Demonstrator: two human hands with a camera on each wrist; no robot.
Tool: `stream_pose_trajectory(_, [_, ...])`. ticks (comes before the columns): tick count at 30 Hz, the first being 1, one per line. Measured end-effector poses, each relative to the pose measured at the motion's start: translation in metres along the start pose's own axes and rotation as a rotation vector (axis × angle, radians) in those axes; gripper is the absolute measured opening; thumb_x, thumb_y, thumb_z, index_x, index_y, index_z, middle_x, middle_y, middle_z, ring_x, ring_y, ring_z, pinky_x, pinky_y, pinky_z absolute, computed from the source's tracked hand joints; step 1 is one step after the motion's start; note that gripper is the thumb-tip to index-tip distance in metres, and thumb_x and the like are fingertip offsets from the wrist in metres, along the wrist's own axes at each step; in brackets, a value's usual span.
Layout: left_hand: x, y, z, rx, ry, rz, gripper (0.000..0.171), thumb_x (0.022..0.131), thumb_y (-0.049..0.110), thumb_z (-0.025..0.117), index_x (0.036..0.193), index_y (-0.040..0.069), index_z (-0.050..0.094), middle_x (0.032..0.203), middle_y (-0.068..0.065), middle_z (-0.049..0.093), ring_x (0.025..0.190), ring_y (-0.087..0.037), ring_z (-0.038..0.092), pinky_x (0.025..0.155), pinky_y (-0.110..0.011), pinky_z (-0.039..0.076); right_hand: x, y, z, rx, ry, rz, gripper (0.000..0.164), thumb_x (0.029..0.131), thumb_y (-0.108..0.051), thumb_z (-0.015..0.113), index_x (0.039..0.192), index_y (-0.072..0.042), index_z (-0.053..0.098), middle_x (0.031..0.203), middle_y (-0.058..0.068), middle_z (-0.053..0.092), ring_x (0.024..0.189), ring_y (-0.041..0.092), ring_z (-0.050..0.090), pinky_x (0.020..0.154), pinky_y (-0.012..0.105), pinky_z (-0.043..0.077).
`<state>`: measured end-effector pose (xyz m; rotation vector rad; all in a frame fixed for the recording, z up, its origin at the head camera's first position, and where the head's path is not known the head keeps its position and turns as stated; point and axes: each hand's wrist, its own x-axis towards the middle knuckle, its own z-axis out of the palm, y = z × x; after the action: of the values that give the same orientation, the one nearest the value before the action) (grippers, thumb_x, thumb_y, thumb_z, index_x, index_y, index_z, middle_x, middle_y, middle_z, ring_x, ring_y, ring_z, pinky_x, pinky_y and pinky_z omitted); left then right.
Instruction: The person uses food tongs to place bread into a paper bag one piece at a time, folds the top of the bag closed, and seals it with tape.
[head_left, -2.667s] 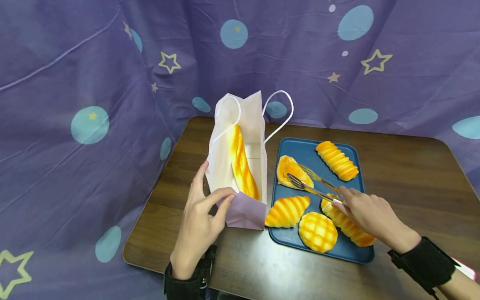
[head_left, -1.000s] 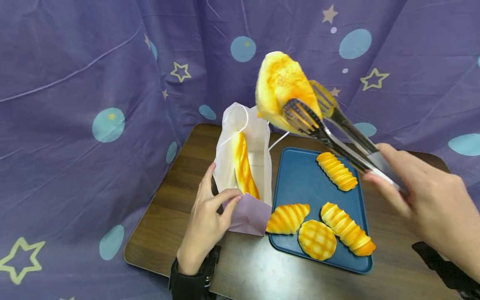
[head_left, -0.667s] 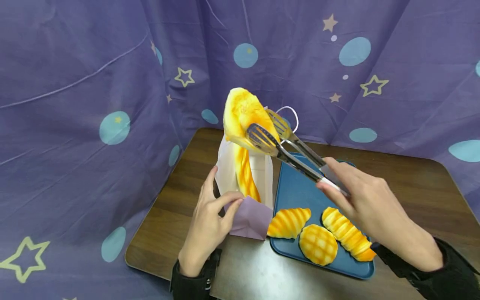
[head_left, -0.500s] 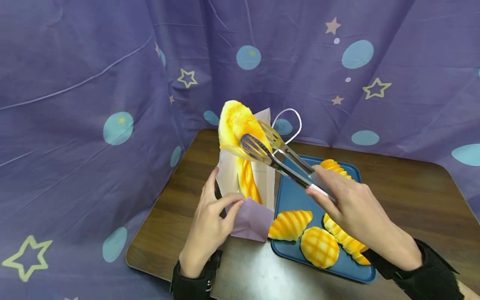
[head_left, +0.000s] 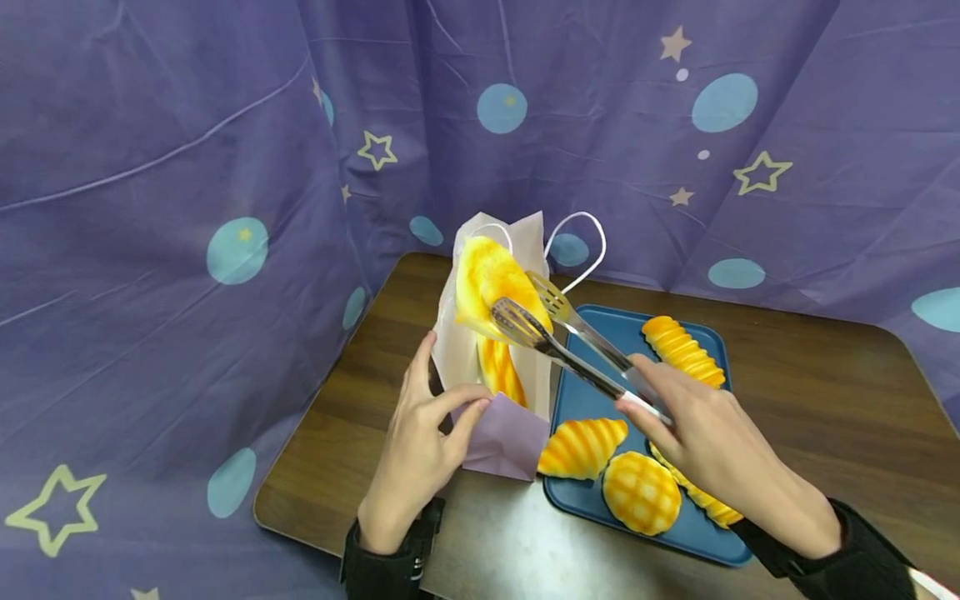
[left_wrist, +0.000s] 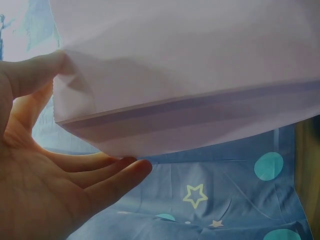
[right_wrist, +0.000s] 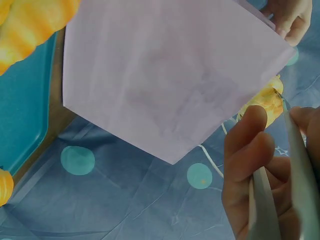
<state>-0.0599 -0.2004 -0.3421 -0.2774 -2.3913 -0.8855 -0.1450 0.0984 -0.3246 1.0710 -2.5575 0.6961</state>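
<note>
My left hand (head_left: 420, 442) pinches the near rim of a paper bag (head_left: 506, 437), lilac outside and white inside, its other fingers along the bag's left side. In the left wrist view, the thumb lies on the bag's wall (left_wrist: 190, 55). My right hand (head_left: 712, 425) grips metal tongs (head_left: 588, 371) by their pale handles. Between the tong heads is a golden bread piece (head_left: 487, 283), tilted at the bag's mouth. A long twisted bread (head_left: 501, 375) leans inside the bag, its upper part hidden behind the held piece. In the right wrist view, fingers (right_wrist: 245, 150) curl round the handles.
A blue tray (head_left: 592, 400) stands right of the bag, bearing a croissant-shaped bread (head_left: 583, 448), a round checked bun (head_left: 642, 493) and two ridged rolls, one partly under my right hand. The bag's white handle (head_left: 600, 250) sticks up at the back. A purple curtain surrounds the wooden table (head_left: 825, 367).
The tongs lifted the bread piece off the tray, carried it left over the bag, then lowered it to the bag's mouth. My left hand keeps its pinch on the rim.
</note>
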Motion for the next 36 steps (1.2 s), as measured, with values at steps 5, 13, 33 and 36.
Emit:
stream_pose_trajectory(5, [0.0,0.0,-0.001,0.001,0.003,0.004,0.005,0.09,0.015,0.078,0.094,0.015,0.079,0.157,-0.031,0.03,0.146,-0.042,0.032,0.112,-0.062,0.033,-0.001,0.002,0.003,0.001,-0.018,-0.005,0.04,0.094,-0.027,0.073,0.127,-0.01,0.06,0.078,-0.009,0.052,0.061,0.003,0.041,0.05,0.02,0.037])
stream_pose_trajectory(13, [0.001,0.001,-0.001,0.004,-0.011,0.0,0.004,0.09,0.014,0.077,0.094,0.015,0.079,0.157,-0.032,0.029,0.146,-0.042,0.032,0.112,-0.062,0.033,-0.003,0.002,0.003,-0.018,-0.024,-0.013,0.035,0.092,-0.026,0.075,0.118,-0.013,0.056,0.075,-0.011,0.046,0.057,0.001,0.037,0.046,0.018,0.034])
stream_pose_trajectory(33, [0.0,0.003,-0.004,0.018,-0.035,0.014,0.005,0.091,0.015,0.076,0.095,0.015,0.078,0.157,-0.032,0.03,0.144,-0.044,0.035,0.111,-0.062,0.034,-0.011,-0.002,0.0,-0.043,-0.185,0.09,0.068,0.097,-0.043,0.067,0.147,-0.008,0.038,0.096,0.007,0.054,0.048,0.001,0.034,0.046,0.019,0.039])
stream_pose_trajectory(36, [0.001,0.003,-0.004,0.02,-0.034,0.018,0.004,0.091,0.015,0.075,0.095,0.015,0.078,0.157,-0.032,0.03,0.143,-0.045,0.035,0.11,-0.063,0.035,-0.011,-0.004,-0.002,-0.055,-0.172,0.103,0.076,0.096,-0.046,0.067,0.152,-0.008,0.033,0.103,0.011,0.056,0.044,0.001,0.031,0.044,0.02,0.037])
